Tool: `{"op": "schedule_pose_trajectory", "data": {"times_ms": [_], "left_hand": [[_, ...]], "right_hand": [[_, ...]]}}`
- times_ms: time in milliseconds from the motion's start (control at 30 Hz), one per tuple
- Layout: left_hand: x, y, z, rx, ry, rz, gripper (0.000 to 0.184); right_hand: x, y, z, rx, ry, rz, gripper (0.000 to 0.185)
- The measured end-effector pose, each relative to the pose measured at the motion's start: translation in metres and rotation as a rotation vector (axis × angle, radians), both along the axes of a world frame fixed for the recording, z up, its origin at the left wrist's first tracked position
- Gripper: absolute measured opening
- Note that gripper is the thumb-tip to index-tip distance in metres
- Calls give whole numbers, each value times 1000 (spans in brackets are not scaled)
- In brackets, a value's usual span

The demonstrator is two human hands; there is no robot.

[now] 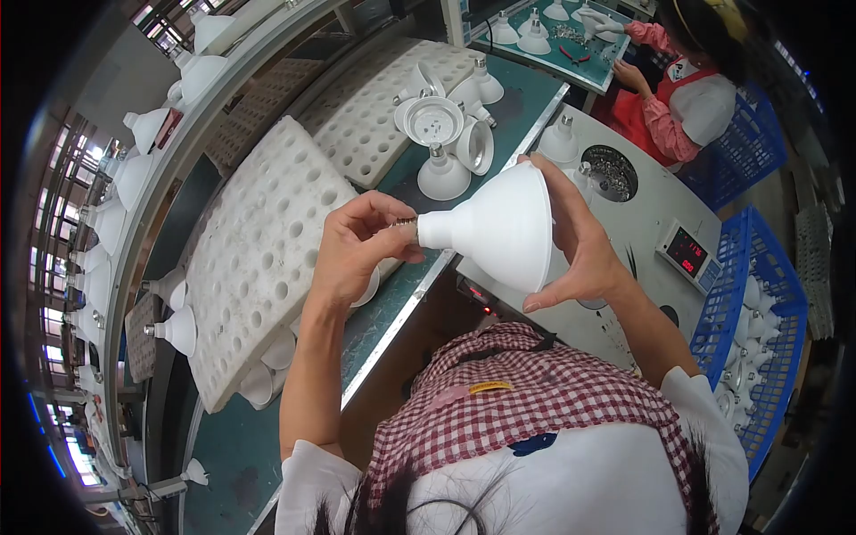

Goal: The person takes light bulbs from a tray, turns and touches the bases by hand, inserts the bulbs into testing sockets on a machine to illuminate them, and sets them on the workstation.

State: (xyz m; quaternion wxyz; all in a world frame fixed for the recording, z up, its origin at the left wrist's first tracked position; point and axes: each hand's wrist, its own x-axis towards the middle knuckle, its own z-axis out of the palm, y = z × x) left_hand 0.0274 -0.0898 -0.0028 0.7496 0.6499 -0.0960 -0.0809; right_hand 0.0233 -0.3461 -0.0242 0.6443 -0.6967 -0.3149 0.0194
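Observation:
A large white cone-shaped lamp housing (504, 227) is held sideways in front of the checkered apron, its wide end to the right. My left hand (361, 245) pinches the metal screw base at its narrow end. Fingers and thumb of my right hand (584, 241) span the wide rim. Beyond it, a group of white lamp housings (443, 174) stands and lies on the green bench (392, 308). A white foam tray with holes (267, 259) is beside my left hand.
Right of my hands, a grey work surface (655, 201) carries a round bowl of small parts (610, 173) and a red digital display (688, 252). A blue basket (785, 357) holds white pieces. A co-worker (682, 98) sits at the upper right. More housings line a shelf (134, 241) at left.

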Motion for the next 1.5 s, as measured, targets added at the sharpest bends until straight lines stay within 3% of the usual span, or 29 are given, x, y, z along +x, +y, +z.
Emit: {"op": "schedule_pose_trajectory", "data": {"times_ms": [533,700,900,1233,1300,1500], "left_hand": [[-2,-9,13,191,-81,17,15],[-3,-12,10,290,-131,42,16],[-1,-12,7,110,-131,-53,23],[2,-14,7,146,-260,-99,30],[3,-15,6,145,-274,-102,30],[3,-17,5,263,-348,-98,30]], "right_hand": [[0,-3,2,6,1,-21,122],[0,-5,2,93,138,12,122],[-6,0,8,262,299,-94,126],[-5,-4,6,279,336,-119,130],[0,-8,-1,382,411,36,123],[0,-6,-17,543,597,74,116]]}}
